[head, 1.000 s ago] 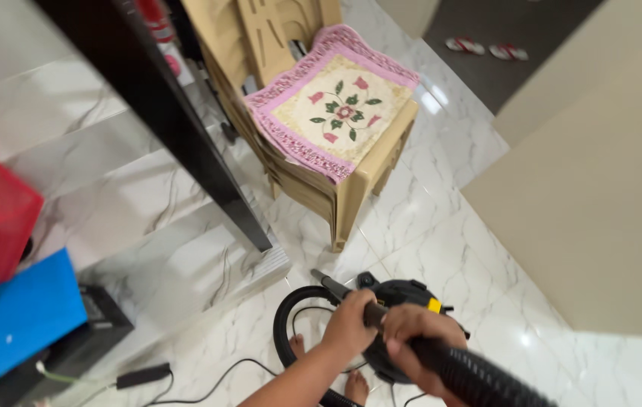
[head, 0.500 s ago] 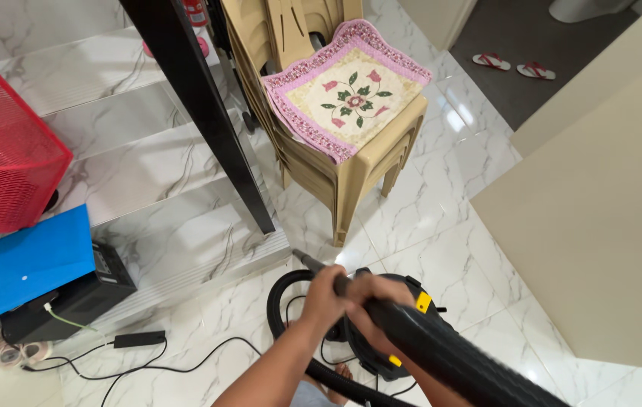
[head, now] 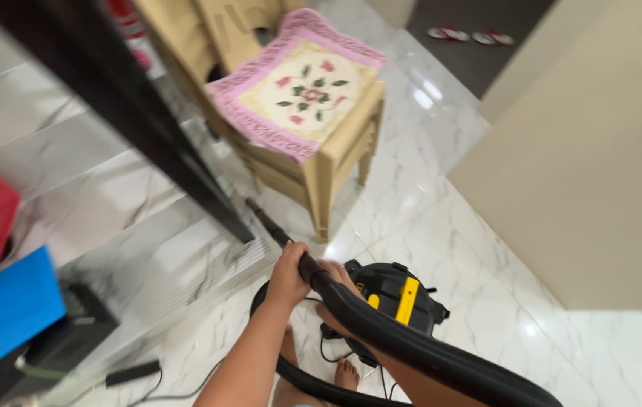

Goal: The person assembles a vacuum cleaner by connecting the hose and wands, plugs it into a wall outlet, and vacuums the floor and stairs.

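vacuum wand [head: 268,226]: thin, black, rigid | left hand [head: 288,273] gripping | hose [head: 411,347]: ribbed black

Bright, even daylight glares off the glossy marble floor [head: 441,226] in the upper middle of the frame, while motion blur smears the black post [head: 110,113] and left edge, and shadows stay soft.

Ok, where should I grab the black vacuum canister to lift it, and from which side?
Take the vacuum canister by the yellow handle across its top, coming from above. The strip faces up and is clear of the hose, which both hands hold nearby.
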